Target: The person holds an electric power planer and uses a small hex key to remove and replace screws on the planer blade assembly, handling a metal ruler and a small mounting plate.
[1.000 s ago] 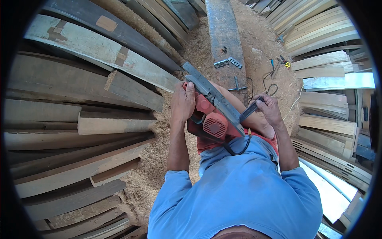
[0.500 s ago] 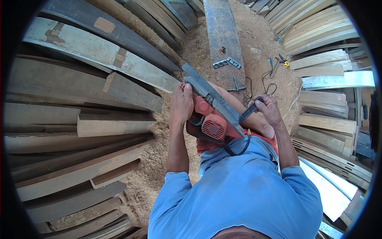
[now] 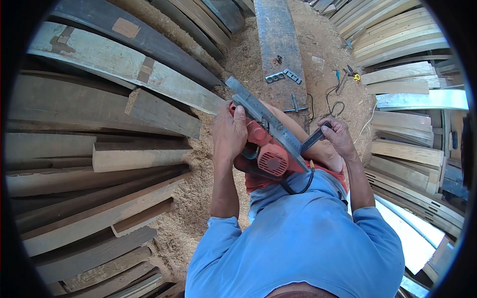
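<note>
A red power planer [image 3: 272, 160] lies tilted over the lap, its long grey sole [image 3: 271, 121] slanting from ten o'clock down to four; the thighs seem to serve as a rest, leaving the sole exposed toward the right. At its ten o'clock end the left hand [image 3: 231, 131] is wrapped around the body, thumb by the sole, probably to steady it. At three o'clock the right hand [image 3: 340, 141] pinches a dark flat bar [image 3: 312, 140] between thumb and curled fingers, its far end at the sole's edge; I cannot tell whether they touch. Farther out, on a long board [image 3: 278, 35], a T-shaped tool [image 3: 295, 103] lies at one o'clock and metal blocks [image 3: 284, 76] near twelve, seemingly within reach. Yellow-handled pliers [image 3: 357, 77] lie toward two; stacked timber [image 3: 141, 155] fills nine.
</note>
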{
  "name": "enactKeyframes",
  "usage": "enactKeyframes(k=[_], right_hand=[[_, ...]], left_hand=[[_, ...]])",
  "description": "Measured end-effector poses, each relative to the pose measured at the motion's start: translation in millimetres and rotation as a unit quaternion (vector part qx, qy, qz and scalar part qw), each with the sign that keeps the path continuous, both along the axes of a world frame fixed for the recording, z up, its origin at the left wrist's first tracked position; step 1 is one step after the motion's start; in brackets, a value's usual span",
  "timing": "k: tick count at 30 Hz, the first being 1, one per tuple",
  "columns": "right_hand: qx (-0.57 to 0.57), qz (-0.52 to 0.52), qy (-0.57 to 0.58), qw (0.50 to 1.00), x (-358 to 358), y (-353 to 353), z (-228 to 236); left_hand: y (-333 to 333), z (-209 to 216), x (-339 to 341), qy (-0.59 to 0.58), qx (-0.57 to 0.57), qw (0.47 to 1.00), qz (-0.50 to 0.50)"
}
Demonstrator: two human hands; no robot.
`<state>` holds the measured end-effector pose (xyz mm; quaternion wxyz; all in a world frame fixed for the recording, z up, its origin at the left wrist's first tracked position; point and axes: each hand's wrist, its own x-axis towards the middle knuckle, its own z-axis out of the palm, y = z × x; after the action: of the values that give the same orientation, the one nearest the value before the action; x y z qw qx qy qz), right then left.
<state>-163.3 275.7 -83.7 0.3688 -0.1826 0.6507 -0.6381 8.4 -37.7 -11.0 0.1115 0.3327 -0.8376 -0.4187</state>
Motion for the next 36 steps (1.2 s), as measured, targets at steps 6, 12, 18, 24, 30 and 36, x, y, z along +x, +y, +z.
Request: enactKeyframes(k=[6, 12, 18, 24, 30, 36], right_hand=[[-0.021, 0.005, -0.052, 0.998, -2, 12, -15], [0.0, -0.004, -0.065, 0.998, 1, 8, -12], [-0.022, -0.041, -0.108, 0.993, 5, 5, -2], [-0.06, -0.064, -0.09, 0.992, 11, 10, 14], [-0.062, -0.055, -0.074, 0.994, 20, 10, 31], [-0.046, -0.037, -0.069, 0.996, 19, 10, 35]], left_hand=[[7, 12, -10, -0.034, -0.015, 0.999, -0.009], [2, -2, -6, -0.012, -0.011, 1.0, -0.013], [-4, -5, -6, 0.01, 0.013, 1.0, -0.011], [-6, -8, -3, 0.028, 0.038, 0.999, 0.001], [-4, -5, -4, 0.026, 0.021, 0.999, 0.001], [-2, -4, -5, 0.018, 0.022, 1.0, 0.001]])
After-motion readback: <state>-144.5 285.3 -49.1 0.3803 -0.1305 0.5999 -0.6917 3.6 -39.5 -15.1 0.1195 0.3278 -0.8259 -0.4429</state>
